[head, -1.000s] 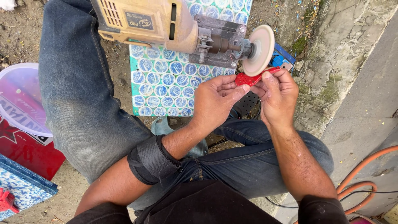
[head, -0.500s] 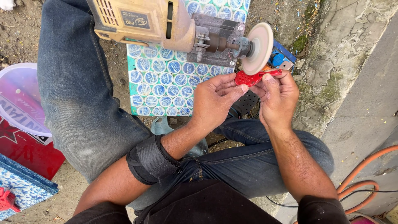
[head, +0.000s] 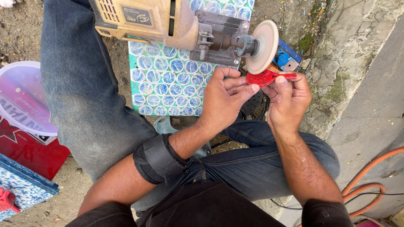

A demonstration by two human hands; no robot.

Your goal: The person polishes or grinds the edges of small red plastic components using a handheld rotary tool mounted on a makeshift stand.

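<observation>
Both hands pinch a small flat red plastic piece with holes in it. My left hand grips its left end with the fingertips. My right hand grips its right end, thumb on top. The piece sits just under the rim of a pale round buffing wheel. That wheel is on the shaft of a tan electric drill fixed in a grey metal clamp. I cannot tell whether the piece touches the wheel. A black wrap circles my left forearm.
A board patterned with blue and white circles lies under the drill. My jeans-clad legs flank it. A blue block lies behind the wheel. A clear plastic lid and red box sit left. Concrete wall and orange hose lie right.
The view has shifted slightly. Both hands keep hold of the red piece under the wheel, with only small finger adjustments.
</observation>
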